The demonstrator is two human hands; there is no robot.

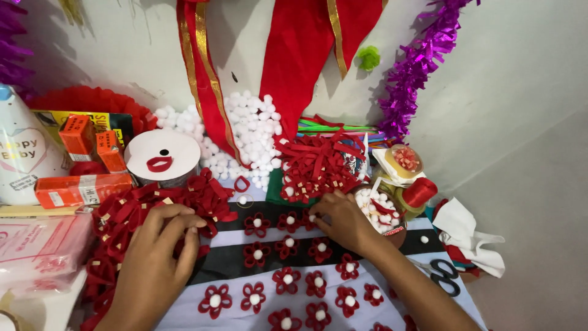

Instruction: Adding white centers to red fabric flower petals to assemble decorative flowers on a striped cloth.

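My left hand rests palm down on a heap of red ribbon loops at the left, fingers curled into the loops. My right hand reaches to the middle and pinches a small white pom-pom at a red ribbon flower. Several finished red ribbon flowers, each with a white pom-pom centre, lie in rows on a striped black and white cloth.
A pile of white pom-poms and a second heap of red loops lie behind. A bowl of pom-poms, a red ribbon spool, scissors, orange boxes and a round tin surround the cloth.
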